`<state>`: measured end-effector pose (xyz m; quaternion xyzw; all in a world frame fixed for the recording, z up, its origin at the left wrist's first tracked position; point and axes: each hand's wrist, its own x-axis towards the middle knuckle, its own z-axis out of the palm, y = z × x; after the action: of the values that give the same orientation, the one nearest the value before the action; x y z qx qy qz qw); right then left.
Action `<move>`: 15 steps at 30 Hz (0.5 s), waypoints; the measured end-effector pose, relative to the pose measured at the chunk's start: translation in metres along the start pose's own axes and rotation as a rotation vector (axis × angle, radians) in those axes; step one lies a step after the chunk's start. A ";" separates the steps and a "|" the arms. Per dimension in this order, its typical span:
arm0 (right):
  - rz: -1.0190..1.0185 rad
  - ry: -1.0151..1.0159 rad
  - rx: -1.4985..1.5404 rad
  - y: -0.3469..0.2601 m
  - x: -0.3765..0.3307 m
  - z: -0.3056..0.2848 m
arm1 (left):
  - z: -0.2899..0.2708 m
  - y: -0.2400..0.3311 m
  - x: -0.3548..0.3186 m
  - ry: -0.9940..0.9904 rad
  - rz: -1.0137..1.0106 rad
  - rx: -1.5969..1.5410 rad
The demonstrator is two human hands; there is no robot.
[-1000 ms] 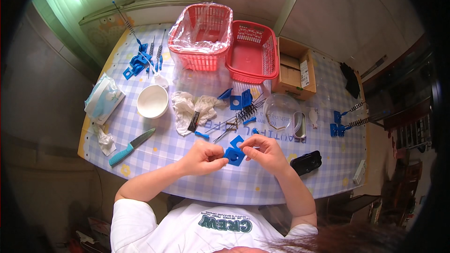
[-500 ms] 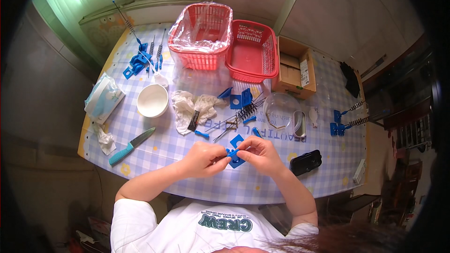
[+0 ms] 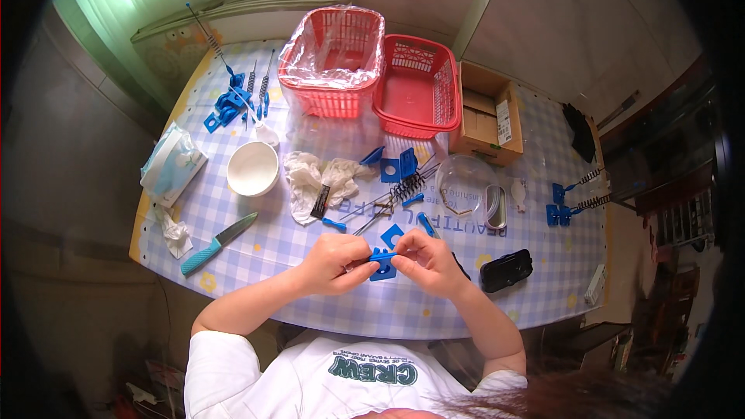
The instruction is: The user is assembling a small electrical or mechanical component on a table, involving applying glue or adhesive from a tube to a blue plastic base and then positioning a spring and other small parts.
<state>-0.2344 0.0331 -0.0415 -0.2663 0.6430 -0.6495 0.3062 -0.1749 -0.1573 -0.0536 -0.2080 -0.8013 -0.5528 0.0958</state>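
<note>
Both hands pinch 1 blue plastic piece [image 3: 382, 262] between them: left hand [image 3: 334, 264] and right hand [image 3: 425, 262] meet above the checked tablecloth [image 3: 295, 244], near loose wire brushes [image 3: 407, 185].

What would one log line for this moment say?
left hand: holds blue plastic piece | right hand: pinches same piece | above checked tablecloth

Bowl [image 3: 252, 168] left of cloth [image 3: 314, 178], baskets [image 3: 365, 70] behind, knife [image 3: 218, 244] front-left.

blue plastic piece [image 3: 382, 262], red baskets [image 3: 415, 87], checked tablecloth [image 3: 264, 244]
</note>
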 end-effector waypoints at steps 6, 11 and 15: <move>-0.194 -0.147 -0.337 -0.006 0.000 -0.004 | -0.003 -0.002 0.000 -0.079 0.005 -0.160; -0.232 -0.195 -0.395 -0.004 0.000 -0.002 | -0.005 0.000 0.000 -0.139 0.007 -0.223; -0.257 -0.199 -0.386 -0.002 0.000 0.001 | -0.004 0.000 -0.001 -0.168 -0.002 -0.230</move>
<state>-0.2338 0.0328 -0.0392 -0.4619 0.6828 -0.5189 0.2264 -0.1745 -0.1610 -0.0526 -0.2623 -0.7381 -0.6216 0.0034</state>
